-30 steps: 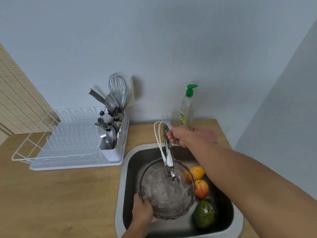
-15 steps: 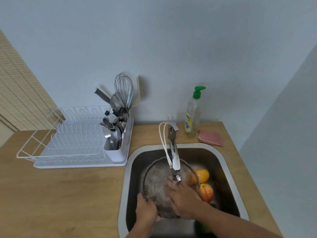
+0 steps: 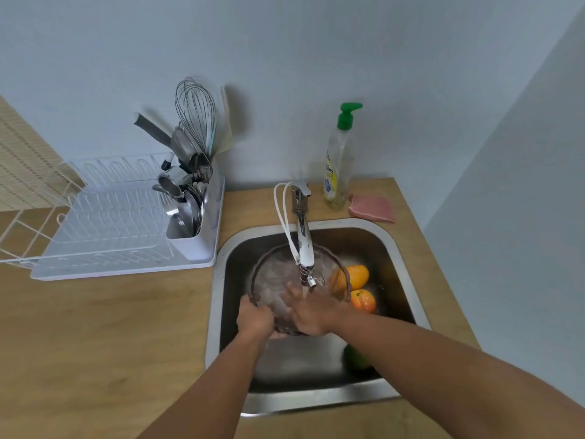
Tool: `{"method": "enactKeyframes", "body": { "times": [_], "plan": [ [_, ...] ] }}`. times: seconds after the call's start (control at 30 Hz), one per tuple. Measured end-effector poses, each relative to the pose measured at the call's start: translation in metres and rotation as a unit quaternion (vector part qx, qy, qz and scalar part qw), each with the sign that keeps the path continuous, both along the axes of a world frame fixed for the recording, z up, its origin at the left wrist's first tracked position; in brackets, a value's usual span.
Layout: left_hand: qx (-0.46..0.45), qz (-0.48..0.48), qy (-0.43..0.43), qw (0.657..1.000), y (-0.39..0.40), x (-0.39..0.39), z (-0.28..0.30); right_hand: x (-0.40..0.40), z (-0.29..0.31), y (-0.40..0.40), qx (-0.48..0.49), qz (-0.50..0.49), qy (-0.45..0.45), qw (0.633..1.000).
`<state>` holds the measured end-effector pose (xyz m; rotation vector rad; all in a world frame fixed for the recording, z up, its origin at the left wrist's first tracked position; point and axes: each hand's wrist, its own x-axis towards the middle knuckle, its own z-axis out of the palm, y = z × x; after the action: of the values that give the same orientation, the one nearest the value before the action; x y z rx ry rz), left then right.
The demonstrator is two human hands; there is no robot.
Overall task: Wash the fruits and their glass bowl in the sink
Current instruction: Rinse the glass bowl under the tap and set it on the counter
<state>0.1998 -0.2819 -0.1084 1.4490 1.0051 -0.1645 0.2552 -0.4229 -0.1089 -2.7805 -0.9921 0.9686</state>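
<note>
The glass bowl (image 3: 278, 280) is inside the sink (image 3: 392, 248), tilted, just under the faucet (image 3: 304, 248) spout. The left hand (image 3: 254, 320) grips its near-left rim w/ fingers curled around it. The right hand (image 3: 311, 312) lies flat inside the bowl, fingers spread, not grasping. Two orange fruits (image 3: 359, 275) lie just right of the bowl; a green fruit (image 3: 356, 359) is near the front, partly hidden by the right arm.

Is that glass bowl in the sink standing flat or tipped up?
Tipped. The glass bowl faces its opening toward the camera under the tap, with the left hand gripping its rim.
</note>
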Motion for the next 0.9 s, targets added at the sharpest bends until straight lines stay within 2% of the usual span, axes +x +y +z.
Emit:
{"method": "enactKeyframes", "body": {
  "times": [0.13, 0.27, 0.37, 0.5, 0.63, 0.77, 0.83, 0.9],
  "plan": [
    [-0.007, 0.011, -0.002, 1.0, -0.003, -0.002, 0.006, -0.004, 0.005, 0.019, 0.071, 0.015, 0.066, 0.995],
    [-0.015, 0.018, 0.004, 1.0, -0.002, -0.006, 0.013, 0.014, 0.0, 0.008, 0.005, -0.039, -0.003, 0.999],
    [-0.008, 0.024, 0.008, 1.0, 0.004, -0.008, 0.018, 0.014, 0.005, -0.003, -0.035, -0.028, 0.024, 0.999],
    [0.006, 0.019, 0.008, 1.0, 0.002, -0.012, 0.014, -0.009, 0.005, 0.009, 0.022, 0.066, 0.042, 0.997],
    [-0.007, -0.013, 0.01, 1.0, -0.005, -0.021, 0.013, -0.003, 0.006, 0.02, 0.057, 0.017, 0.042, 0.997],
    [-0.037, 0.006, -0.006, 0.999, 0.001, -0.029, 0.01, 0.014, 0.006, 0.0, -0.015, -0.014, -0.047, 0.999],
    [-0.048, 0.032, 0.004, 0.998, 0.011, -0.028, 0.008, 0.008, 0.01, -0.015, -0.021, 0.008, -0.029, 0.999],
    [-0.056, 0.049, 0.014, 0.997, 0.018, -0.027, 0.012, -0.01, 0.015, -0.027, 0.023, 0.034, 0.0, 0.999]
  ]
}}
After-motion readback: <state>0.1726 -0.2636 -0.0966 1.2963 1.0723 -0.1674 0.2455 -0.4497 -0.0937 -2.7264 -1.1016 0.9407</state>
